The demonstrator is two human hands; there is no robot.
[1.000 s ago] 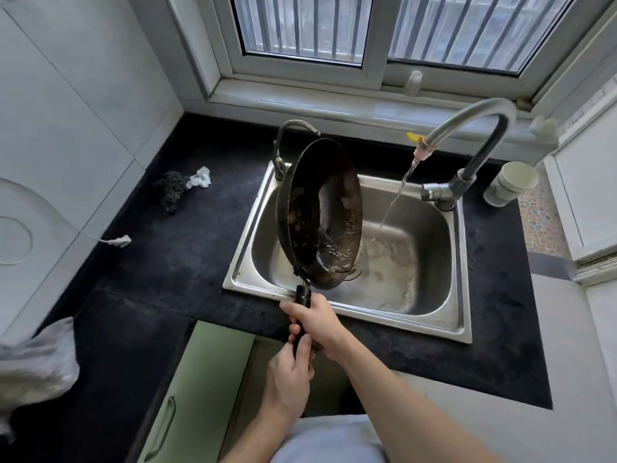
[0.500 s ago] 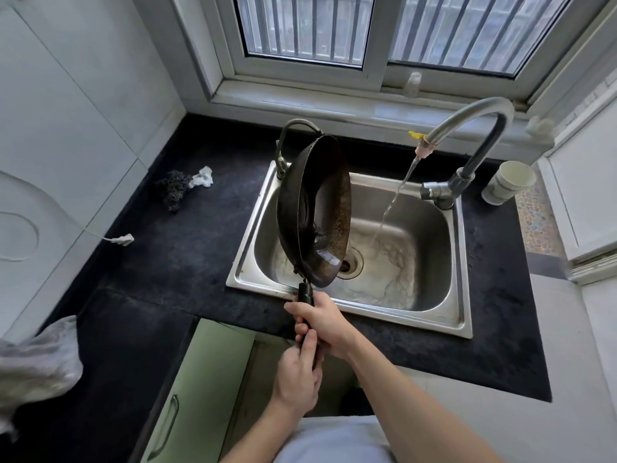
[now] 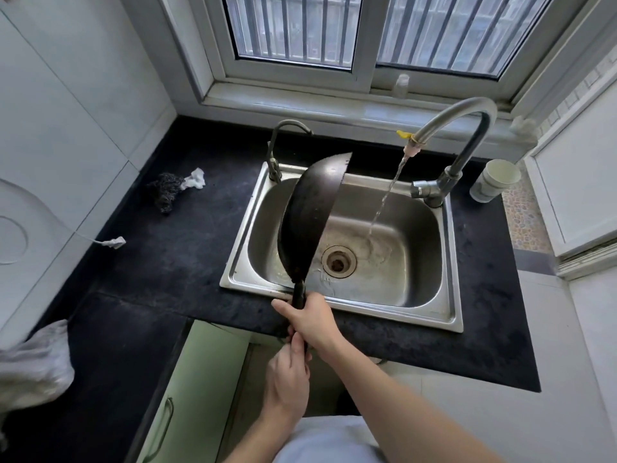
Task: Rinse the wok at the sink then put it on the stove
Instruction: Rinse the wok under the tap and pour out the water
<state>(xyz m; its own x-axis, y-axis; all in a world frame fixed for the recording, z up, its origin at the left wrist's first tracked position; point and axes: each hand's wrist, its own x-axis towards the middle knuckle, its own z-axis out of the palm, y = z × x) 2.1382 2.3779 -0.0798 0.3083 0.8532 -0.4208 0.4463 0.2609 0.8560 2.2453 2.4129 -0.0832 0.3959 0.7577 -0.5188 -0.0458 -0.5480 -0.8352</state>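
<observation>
A dark wok (image 3: 309, 215) stands on edge over the left half of the steel sink (image 3: 430, 309), turned so only its blackened outside shows. Its black handle points down toward me. My right hand (image 3: 312, 320) grips the handle near the front rim of the sink. My left hand (image 3: 288, 382) holds the handle's lower end, just below the right hand. The tall faucet (image 3: 467, 128) at the back right runs a thin stream into the basin right of the wok, without touching it. No stove is in view.
A smaller tap (image 3: 277, 152) stands at the sink's back left. Steel wool and a white scrap (image 3: 173, 190) lie on the black counter (image 3: 167, 262). A white cup (image 3: 494, 183) sits right of the faucet. A grey cloth (image 3: 33, 365) lies at far left. Green cabinet doors (image 3: 200, 379) are below.
The wok has rotated on its handle: its inside faced right toward the stream, and now it is edge-on with the outside showing. The last water has drained from it.
</observation>
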